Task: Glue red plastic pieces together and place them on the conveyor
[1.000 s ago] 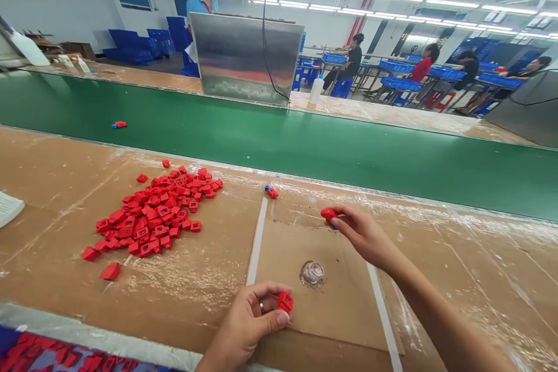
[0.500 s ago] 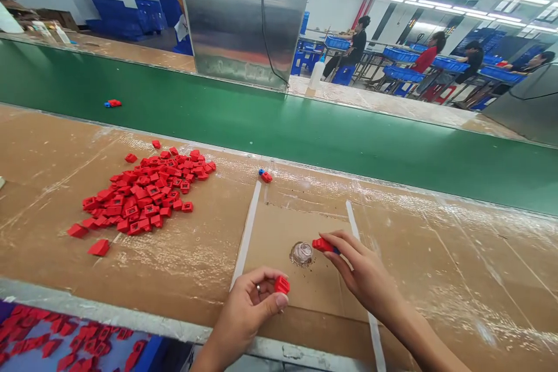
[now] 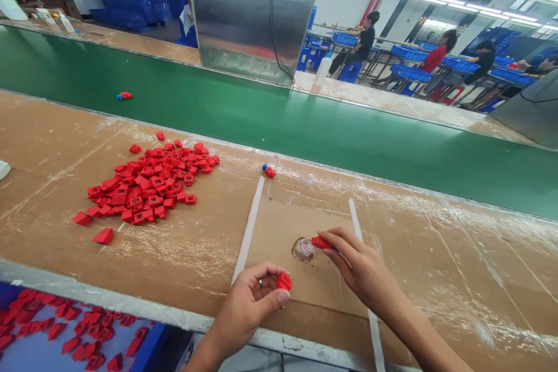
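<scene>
The left hand (image 3: 250, 302) pinches a red cap (image 3: 284, 281), and the right hand (image 3: 361, 264) pinches a red part (image 3: 320, 242) at the small pot (image 3: 301, 250)'s three o'clock.

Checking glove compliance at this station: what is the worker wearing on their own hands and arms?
No gloves: the left hand and right hand are both bare. A thin, metal-looking ring sits on one finger of the left hand. The left forearm and right forearm show no sleeve, watch or strap as far as the picture reaches.
</scene>
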A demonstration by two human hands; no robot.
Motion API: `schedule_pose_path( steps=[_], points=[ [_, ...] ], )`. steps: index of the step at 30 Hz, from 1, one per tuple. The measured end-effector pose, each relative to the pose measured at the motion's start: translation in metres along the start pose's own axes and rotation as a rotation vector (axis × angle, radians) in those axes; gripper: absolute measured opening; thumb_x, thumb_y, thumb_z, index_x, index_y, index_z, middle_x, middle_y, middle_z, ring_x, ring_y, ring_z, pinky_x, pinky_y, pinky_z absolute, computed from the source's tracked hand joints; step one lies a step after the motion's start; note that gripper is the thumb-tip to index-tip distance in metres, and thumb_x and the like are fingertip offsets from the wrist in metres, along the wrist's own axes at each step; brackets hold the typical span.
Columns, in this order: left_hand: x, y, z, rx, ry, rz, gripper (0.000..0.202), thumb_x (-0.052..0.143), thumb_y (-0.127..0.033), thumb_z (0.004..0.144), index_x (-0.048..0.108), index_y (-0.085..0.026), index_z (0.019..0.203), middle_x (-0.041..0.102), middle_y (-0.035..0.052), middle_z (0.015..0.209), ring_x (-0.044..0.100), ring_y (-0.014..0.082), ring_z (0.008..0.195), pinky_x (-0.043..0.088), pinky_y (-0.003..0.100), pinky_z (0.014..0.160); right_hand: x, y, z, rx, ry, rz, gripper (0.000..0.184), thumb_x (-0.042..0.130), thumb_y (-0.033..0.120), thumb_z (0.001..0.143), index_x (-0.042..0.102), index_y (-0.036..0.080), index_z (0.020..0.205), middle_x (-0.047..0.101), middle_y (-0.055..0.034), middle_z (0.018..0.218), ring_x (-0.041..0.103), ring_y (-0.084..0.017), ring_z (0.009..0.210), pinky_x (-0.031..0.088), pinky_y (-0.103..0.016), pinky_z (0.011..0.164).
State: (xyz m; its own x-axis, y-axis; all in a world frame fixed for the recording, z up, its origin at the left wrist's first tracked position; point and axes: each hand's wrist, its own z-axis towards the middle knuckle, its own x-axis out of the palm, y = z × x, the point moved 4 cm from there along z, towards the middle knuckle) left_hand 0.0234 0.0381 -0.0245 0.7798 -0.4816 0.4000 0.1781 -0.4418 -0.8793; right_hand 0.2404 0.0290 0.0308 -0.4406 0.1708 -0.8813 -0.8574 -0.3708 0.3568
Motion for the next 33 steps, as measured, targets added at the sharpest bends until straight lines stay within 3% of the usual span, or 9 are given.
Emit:
schedule_pose_path(
  steps=[14, 20, 26, 29, 33],
  points=[
    [-0.001, 0.004, 0.000, 0.012, 0.012, -0.052, 0.026, 0.075, -0.034, 0.081, 0.068, -0.019, 0.100, 0.063, -0.0002, 0.084, 0.059, 0.0119, 0.079, 0.046, 0.025, 0.075, -0.014, 0.009, 0.014, 0.026, -0.003, 0.069, 0.024, 0.042, 0.024, 0.104, 0.053, 0.021, 0.125, 0.060, -0.0095, 0.112, 0.063, -0.021, 0.097, 0.053, -0.031, 0.076],
    [-0.001, 0.003, -0.002, 0.014, -0.011, -0.076, 0.031, 0.080, -0.028, 0.076, 0.071, -0.019, 0.104, 0.069, 0.0021, 0.088, 0.064, 0.0146, 0.085, 0.046, 0.025, 0.081, -0.022, 0.031, 0.005, 0.136, -0.130, 0.233, 0.020, 0.050, 0.025, 0.101, 0.057, 0.024, 0.120, 0.064, -0.0067, 0.109, 0.063, -0.020, 0.096, 0.052, -0.029, 0.081],
    [0.001, 0.001, -0.003, 0.027, -0.012, -0.109, 0.033, 0.081, -0.026, 0.075, 0.070, -0.019, 0.105, 0.073, 0.0032, 0.090, 0.064, 0.0138, 0.084, 0.047, 0.024, 0.079, 0.016, 0.065, -0.028, 0.312, -0.146, 0.597, 0.026, 0.051, 0.026, 0.100, 0.056, 0.027, 0.125, 0.064, -0.0074, 0.112, 0.064, -0.020, 0.101, 0.055, -0.028, 0.084],
    [0.001, 0.001, -0.004, 0.013, -0.023, -0.117, 0.032, 0.082, -0.025, 0.073, 0.069, -0.018, 0.101, 0.074, 0.0031, 0.088, 0.064, 0.0131, 0.082, 0.048, 0.022, 0.076, 0.035, 0.070, -0.038, 0.397, -0.172, 0.754, 0.027, 0.052, 0.027, 0.100, 0.057, 0.027, 0.126, 0.065, -0.0066, 0.110, 0.066, -0.019, 0.098, 0.056, -0.028, 0.085],
    [0.003, -0.003, -0.003, 0.003, -0.010, -0.106, 0.028, 0.082, -0.025, 0.074, 0.070, -0.017, 0.098, 0.075, 0.0038, 0.089, 0.065, 0.0137, 0.083, 0.049, 0.023, 0.078, 0.042, 0.071, -0.041, 0.455, -0.187, 0.815, 0.026, 0.054, 0.029, 0.099, 0.058, 0.028, 0.125, 0.066, -0.0059, 0.109, 0.067, -0.019, 0.097, 0.057, -0.028, 0.086]
  ],
)
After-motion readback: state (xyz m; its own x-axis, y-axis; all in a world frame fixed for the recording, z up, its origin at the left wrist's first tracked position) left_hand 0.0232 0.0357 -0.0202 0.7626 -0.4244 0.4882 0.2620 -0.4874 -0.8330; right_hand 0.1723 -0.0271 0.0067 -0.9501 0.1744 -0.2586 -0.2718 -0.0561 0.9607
